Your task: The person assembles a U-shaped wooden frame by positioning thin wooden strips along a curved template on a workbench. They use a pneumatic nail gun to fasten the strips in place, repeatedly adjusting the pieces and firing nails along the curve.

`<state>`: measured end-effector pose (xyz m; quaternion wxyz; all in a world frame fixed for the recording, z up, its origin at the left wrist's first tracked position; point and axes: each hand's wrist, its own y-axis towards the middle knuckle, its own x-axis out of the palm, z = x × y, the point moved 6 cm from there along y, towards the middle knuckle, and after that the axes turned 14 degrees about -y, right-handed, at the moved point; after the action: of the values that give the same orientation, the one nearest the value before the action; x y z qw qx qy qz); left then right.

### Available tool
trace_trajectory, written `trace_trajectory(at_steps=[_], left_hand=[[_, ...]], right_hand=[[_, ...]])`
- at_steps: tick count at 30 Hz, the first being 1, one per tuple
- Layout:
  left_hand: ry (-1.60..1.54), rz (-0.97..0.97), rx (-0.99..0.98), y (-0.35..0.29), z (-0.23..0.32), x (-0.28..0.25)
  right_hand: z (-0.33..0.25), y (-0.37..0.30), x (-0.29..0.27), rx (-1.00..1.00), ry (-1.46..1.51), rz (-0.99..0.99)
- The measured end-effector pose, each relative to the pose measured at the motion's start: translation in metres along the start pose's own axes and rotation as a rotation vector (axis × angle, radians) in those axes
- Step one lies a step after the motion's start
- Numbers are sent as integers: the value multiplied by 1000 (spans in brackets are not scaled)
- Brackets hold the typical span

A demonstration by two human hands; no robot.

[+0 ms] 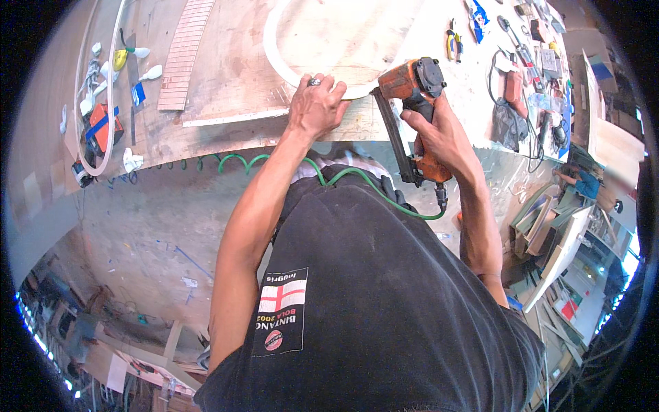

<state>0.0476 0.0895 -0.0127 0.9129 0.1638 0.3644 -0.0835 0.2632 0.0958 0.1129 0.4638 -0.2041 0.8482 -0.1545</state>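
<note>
Right, so L hand (318, 106) is palm-down on the near edge of a curved white strip (274, 51) lying on the workbench (237, 137), fingers part-bent & a bit spread, dark ring on one of them; can't tell from here if it's pinching the strip or just pressing. R hand (445, 134) is wrapped tight round the hndl of an orange-&-black nail gun (403, 82), which is just to the R of the L hand, nose end rt by the strip — touching or not, can't say — w/ the long dark magazine slanting back twd the person. Green air hose (374, 184) runs from the gun's lower end across the front of the person's black shirt (405, 295), then off L in coils below the bench edge. Nr the L hand, a straight pale strip (237, 118) lies along the bench; further L, a slatted wood strip (187, 55), then a long looped white strip (113, 62) w/ an orange tool (103, 130) wrapped in blue tape btwn its sides. Over on the R, past the gun: pliers (454, 42) w/ yellow-&-dark hndls, a dark plastic bag (509, 127), cables & misc. tools. Far R in the bkgd, another person (585, 184) in blue, nr stacked boards (542, 220).
</note>
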Motion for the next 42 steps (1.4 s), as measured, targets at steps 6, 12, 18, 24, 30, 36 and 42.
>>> trace_trajectory(at_steps=[6,12,18,24,30,36,42], left_hand=[[-4,27,18,-1,2,-1],[-3,22,10,-1,2,0],[-8,16,9,-1,2,0],[8,8,-9,-1,2,1],[40,29,18,-2,5,0],[62,76,77,-6,7,-1],[115,60,94,-3,10,-2]], right_hand=[[3,3,1,-2,-64,16],[1,1,1,6,-34,7],[12,-7,-5,56,2,65],[23,-14,-13,90,109,132],[18,-25,-17,188,210,130],[30,-25,-17,170,249,154],[32,-29,-19,192,278,157]])
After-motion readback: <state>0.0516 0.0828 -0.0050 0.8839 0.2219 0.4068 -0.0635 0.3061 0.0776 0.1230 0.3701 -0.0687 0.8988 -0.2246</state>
